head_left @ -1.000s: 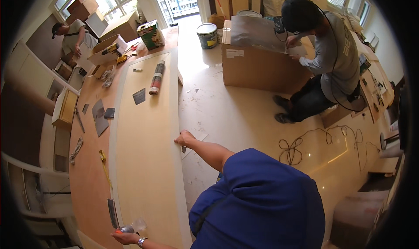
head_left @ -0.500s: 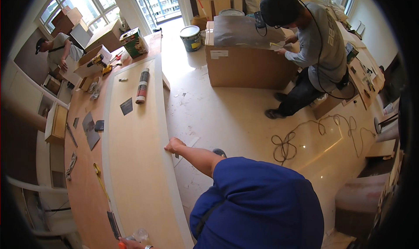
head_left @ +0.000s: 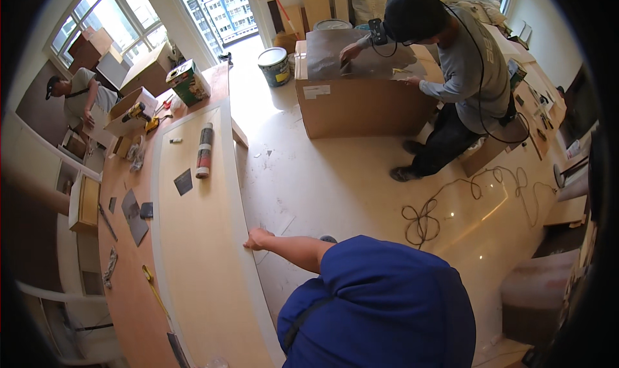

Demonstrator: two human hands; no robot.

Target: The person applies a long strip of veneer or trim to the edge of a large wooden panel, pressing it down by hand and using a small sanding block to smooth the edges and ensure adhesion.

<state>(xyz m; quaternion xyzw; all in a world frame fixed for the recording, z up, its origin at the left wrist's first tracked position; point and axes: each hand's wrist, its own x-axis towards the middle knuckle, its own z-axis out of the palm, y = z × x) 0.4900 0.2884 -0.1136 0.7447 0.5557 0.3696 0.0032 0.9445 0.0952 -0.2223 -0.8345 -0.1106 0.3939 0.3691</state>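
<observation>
My right hand (head_left: 258,238) is closed at the right edge of a long pale wood panel (head_left: 200,252), its fingers curled over that edge. The panel has a whitish border and lies on a reddish-brown work table (head_left: 126,310). My left hand is out of view. On the panel are a printed cylindrical tube (head_left: 204,151), a dark square piece (head_left: 184,182) and a small white item (head_left: 175,140). Beside its left border lie a yellow tape measure (head_left: 148,274) and, near the lower edge, a dark flat-bladed tool (head_left: 176,349).
Left on the table are a grey sheet piece (head_left: 134,217), a yellow drill (head_left: 135,112) and a green box (head_left: 188,82). One person works over a large carton (head_left: 361,110) at right; another stands far left. A looped cable (head_left: 422,223) and a bucket (head_left: 274,67) are on the floor.
My view has tilted, so the table items sit lower. My left hand, seen at the bottom beside something orange, has left the view. The right-hand co-worker's hand has moved over the grey sheet.
</observation>
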